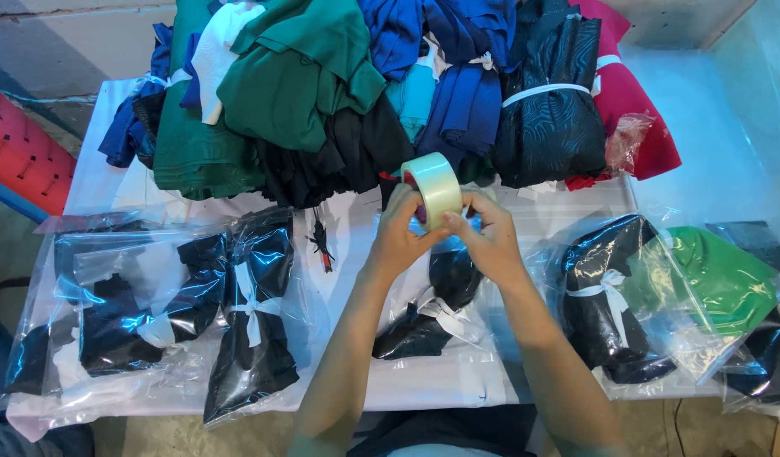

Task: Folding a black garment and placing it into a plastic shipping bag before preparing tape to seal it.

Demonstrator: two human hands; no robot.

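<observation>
white table (102, 178): bagged dark garments (255, 313) in front, heap of folded clothes (297, 85) at back.

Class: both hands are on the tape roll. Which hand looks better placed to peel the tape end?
Probably the right hand: its fingertips pinch at the tape roll face, while the left hand grips its side.
</observation>
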